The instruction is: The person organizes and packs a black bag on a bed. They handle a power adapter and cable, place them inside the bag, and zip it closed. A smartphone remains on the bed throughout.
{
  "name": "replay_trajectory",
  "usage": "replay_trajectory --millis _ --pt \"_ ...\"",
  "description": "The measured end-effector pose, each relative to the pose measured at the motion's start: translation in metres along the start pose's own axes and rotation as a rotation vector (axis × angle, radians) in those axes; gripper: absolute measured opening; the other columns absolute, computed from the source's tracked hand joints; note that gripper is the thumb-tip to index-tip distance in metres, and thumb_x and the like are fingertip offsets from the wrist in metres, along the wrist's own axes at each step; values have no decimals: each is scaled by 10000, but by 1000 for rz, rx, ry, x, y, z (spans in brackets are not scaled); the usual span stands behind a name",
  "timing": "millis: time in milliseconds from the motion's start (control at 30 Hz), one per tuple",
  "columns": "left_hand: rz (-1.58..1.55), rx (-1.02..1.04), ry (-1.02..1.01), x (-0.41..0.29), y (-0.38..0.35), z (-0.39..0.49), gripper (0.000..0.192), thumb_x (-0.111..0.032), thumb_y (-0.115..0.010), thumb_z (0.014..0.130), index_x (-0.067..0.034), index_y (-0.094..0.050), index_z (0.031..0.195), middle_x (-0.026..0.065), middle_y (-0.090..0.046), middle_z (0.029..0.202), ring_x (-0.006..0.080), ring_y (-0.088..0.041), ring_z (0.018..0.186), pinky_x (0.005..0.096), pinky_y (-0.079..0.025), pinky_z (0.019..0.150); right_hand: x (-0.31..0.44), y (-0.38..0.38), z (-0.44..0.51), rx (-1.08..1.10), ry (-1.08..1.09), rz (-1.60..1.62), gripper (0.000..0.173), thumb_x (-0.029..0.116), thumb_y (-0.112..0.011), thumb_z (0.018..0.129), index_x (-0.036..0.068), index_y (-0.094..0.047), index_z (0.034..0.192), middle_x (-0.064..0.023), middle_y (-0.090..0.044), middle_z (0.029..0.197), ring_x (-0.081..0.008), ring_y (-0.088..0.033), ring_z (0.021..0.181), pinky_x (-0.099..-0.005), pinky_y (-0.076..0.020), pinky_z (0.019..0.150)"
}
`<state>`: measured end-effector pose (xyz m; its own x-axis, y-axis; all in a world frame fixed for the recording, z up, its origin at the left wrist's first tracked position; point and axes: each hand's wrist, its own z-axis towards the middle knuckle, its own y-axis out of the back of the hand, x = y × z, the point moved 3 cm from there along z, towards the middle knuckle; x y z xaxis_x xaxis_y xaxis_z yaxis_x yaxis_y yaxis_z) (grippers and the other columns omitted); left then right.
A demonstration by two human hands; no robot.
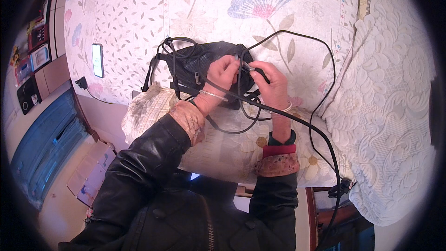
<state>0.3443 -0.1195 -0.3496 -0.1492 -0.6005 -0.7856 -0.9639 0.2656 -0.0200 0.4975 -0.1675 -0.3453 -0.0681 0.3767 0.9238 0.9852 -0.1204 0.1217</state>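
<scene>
My left hand (223, 71) pinches a small shiny piece (237, 57) between thumb and fingertips. Close beside it, my right hand (273, 82) grips a small black item (261, 75) whose silvery end points at the left fingers; its exact kind is unclear. Beneath both hands lies a black mesh bag (186, 64) with a strap. A thick black cable (296, 118) crosses over my left wrist and in front of the right, then runs down to the lower right. A thinner black cable (330, 48) arcs out to the right, and more loops of cable lie around the bag.
A flower-printed quilt (216, 17) spreads under everything, with a white lace-patterned cover (386, 118) at right. A lit smartphone (98, 60) and a black plug (81, 83) lie at left. Beyond are a cluttered cabinet (52, 76) and blue cloth (48, 146). A black connector (339, 188) hangs lower right.
</scene>
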Motion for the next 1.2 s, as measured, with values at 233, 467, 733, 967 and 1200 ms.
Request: replay_trajectory --millis 233,467,733,967,1200 --pt "-83 105 109 -5 1 -2 172 -171 -510 928 -59 -634 887 -68 -493 644 22 -392 541 176 -292 487 13 -2 3 -46 149 -196 200 38 -669 765 25 -646 963 -102 -620 816 -195 -595 718 -283 -459 643" --pt "-77 -17 17 -3 2 0 135 -136 -575 892 -23 -623 836 -25 -547 643 46 -486 522 189 -381 479 16 1 3 20 142 -213 196 41 -674 757 42 -660 952 -108 -597 775 -221 -578 664 -310 -450 602" --pt "-201 22 101 -3 -2 -1 194 -134 -686 842 -50 -542 745 11 -590 628 58 -539 520 182 -410 482 29 -6 3 2 228 -380 149 71 -657 746 115 -665 889 -97 -546 728 -305 -579 652 -382 -459 560" --pt "-4 127 147 -13 2 -2 226 -192 -699 838 -40 -565 738 19 -608 614 65 -577 518 186 -426 456 34 -8 4 10 218 -486 148 73 -627 740 137 -667 868 -86 -548 736 -307 -583 665 -400 -469 574" --pt "241 198 77 -25 8 -4 103 -106 -620 844 -25 -623 781 2 -617 676 66 -556 570 209 -460 526 30 -4 6 27 175 -238 224 -7 -630 752 38 -611 970 -79 -619 777 -169 -604 667 -283 -461 576"
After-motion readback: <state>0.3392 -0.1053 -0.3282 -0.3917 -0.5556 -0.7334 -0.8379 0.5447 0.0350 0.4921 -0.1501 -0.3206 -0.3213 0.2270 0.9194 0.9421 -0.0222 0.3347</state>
